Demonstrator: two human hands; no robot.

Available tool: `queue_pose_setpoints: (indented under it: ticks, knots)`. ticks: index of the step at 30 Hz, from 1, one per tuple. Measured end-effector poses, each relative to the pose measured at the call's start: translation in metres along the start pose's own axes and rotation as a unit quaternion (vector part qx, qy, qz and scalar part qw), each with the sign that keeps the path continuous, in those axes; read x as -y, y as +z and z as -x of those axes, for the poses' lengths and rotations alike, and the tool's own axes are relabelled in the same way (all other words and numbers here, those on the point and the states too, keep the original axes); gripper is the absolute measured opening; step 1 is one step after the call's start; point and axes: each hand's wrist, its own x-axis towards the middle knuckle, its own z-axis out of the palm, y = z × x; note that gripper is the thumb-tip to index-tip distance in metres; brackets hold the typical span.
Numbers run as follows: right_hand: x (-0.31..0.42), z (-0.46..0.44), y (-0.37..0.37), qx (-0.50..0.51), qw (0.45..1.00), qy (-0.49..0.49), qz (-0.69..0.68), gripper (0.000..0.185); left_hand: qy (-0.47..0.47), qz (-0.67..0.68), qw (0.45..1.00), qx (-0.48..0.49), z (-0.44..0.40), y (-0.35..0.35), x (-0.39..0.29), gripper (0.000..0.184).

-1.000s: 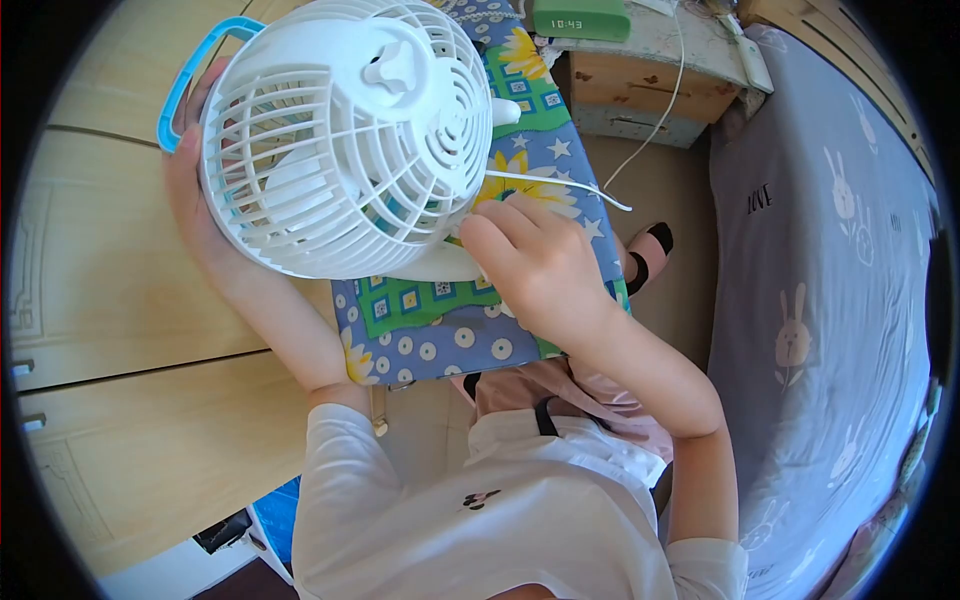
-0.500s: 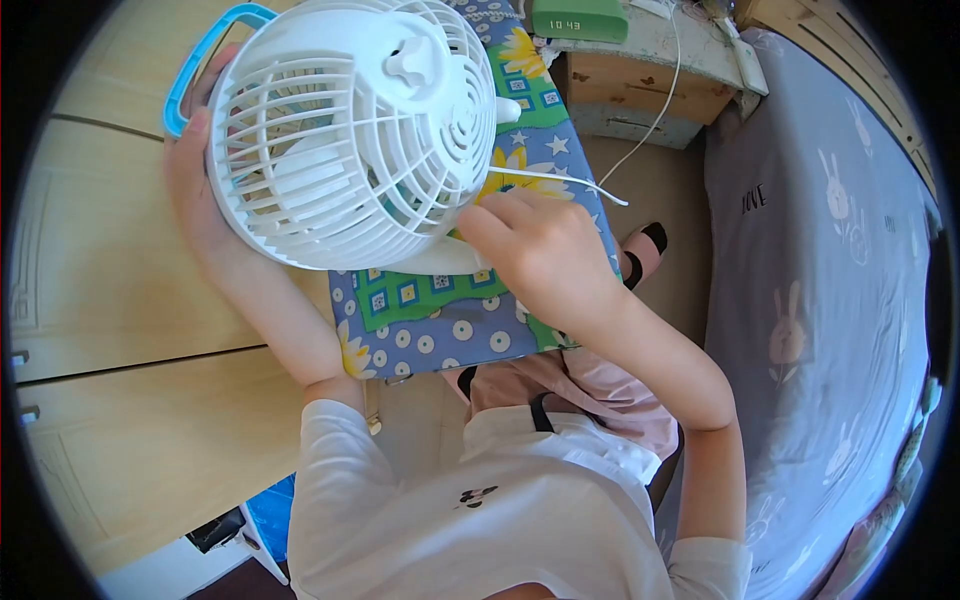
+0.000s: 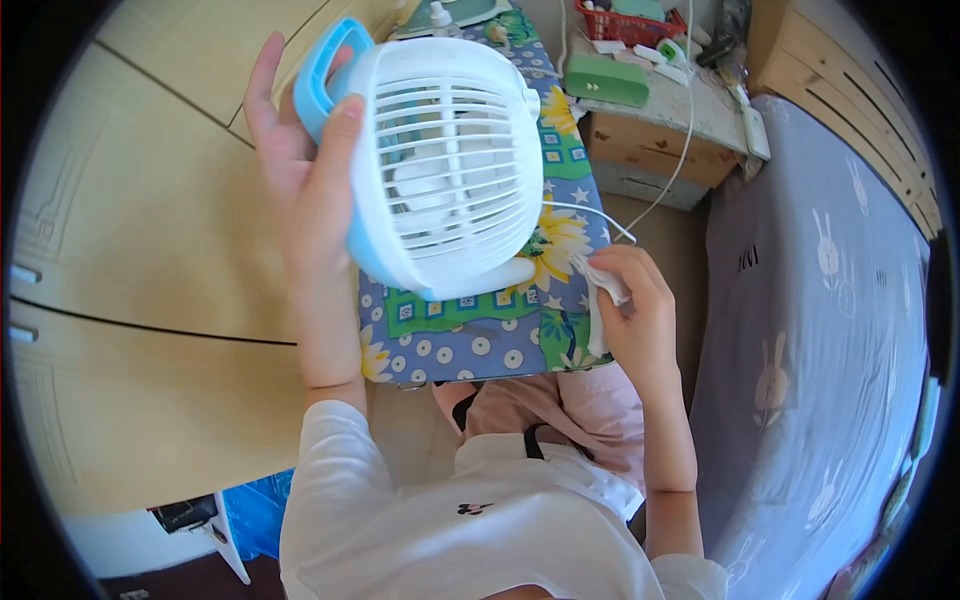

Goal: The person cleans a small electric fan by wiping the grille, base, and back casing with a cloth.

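Observation:
A white and blue electric fan (image 3: 450, 180) stands tilted on the patterned tablecloth (image 3: 470, 350), its slatted grille side towards me. My left hand (image 3: 310, 170) grips it by the blue rim near the carrying handle (image 3: 325, 75), thumb in front and some fingers stretched out behind. To the right of the fan, over the table's edge, my right hand (image 3: 645, 310) is closed on a crumpled white tissue (image 3: 607, 282). A white cord (image 3: 590, 212) runs from the fan's right side. Part of the fan's base is hidden behind the grille.
Pale cupboard doors (image 3: 150, 300) stand close on the left. At the back right, a side table (image 3: 655, 140) holds a green clock (image 3: 607, 80) and a red basket (image 3: 630, 25) of small items. A bed under a grey-blue cover (image 3: 810, 350) lines the right. A spray bottle (image 3: 440, 17) stands behind the fan.
The fan has turned, its grille now facing more to the right, and it sits further right in view. My right hand has drawn away from its grille to the right, showing the tissue.

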Motion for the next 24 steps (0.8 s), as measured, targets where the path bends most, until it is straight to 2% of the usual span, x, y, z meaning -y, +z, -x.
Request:
queue_pose_setpoints:
  ticks: [1,2,3,5,6,8,9,11,15,17,18,19,20,21,23,24]
  knots:
    - [-0.001,0.0,0.001,-0.016,1.0,-0.019,-0.016,0.033,0.011,-0.028,0.999,-0.03,0.005,0.004,-0.003,0.072]
    - [-0.001,0.0,0.001,-0.012,0.999,-0.024,-0.02,0.033,0.061,-0.1,0.991,-0.063,0.01,0.008,-0.005,0.075]
    - [-0.002,0.0,0.002,-0.027,0.999,-0.024,-0.013,0.035,0.061,-0.105,0.99,-0.068,0.019,0.01,-0.003,0.075]
    - [-0.004,-0.002,0.004,-0.041,0.999,-0.029,-0.007,0.037,0.206,-0.119,0.965,-0.113,0.036,0.011,0.003,0.071]
    - [-0.005,-0.003,0.007,-0.03,0.999,-0.024,-0.006,0.038,0.209,-0.121,0.963,-0.117,0.035,0.007,0.002,0.071]
    - [-0.007,-0.004,0.009,-0.02,1.0,-0.016,-0.007,0.039,0.376,-0.219,0.9,-0.018,0.026,-0.006,-0.007,0.052]
    - [-0.009,-0.003,0.008,0.002,1.0,-0.02,0.003,0.04,0.374,-0.219,0.901,-0.016,0.02,-0.014,-0.012,0.052]
    - [-0.011,-0.004,0.009,0.019,0.999,-0.025,0.013,0.042,0.233,-0.173,0.953,0.083,0.002,-0.03,-0.02,0.04]
    - [-0.016,-0.024,0.015,-0.024,0.999,-0.047,-0.003,0.033,0.242,-0.173,0.951,0.082,-0.01,-0.041,0.004,0.033]
    - [-0.015,-0.036,0.017,-0.045,0.997,-0.058,0.001,0.029,0.226,-0.204,0.947,0.107,-0.007,-0.042,0.008,0.04]
    - [-0.012,-0.042,0.015,-0.08,0.992,-0.086,-0.051,0.027,0.228,-0.204,0.945,0.112,-0.012,-0.044,0.014,0.04]
    - [-0.008,-0.046,0.014,-0.112,0.982,-0.115,-0.103,0.024,0.282,-0.22,0.925,0.126,-0.018,-0.041,0.017,0.043]
    - [0.001,-0.048,0.011,-0.128,0.98,-0.091,-0.122,0.023,0.332,-0.236,0.902,0.139,-0.021,-0.039,0.018,0.047]
    - [0.005,-0.047,0.011,-0.128,0.98,-0.088,-0.124,0.023,0.33,-0.238,0.903,0.141,-0.015,-0.037,0.016,0.047]
    - [0.009,-0.048,0.011,-0.151,0.969,-0.109,-0.162,0.023,0.195,-0.243,0.943,0.115,-0.001,-0.008,-0.011,0.056]
    - [0.013,-0.048,0.011,-0.158,0.966,-0.115,-0.17,0.023,0.197,-0.21,0.948,0.139,-0.003,-0.014,-0.005,0.061]
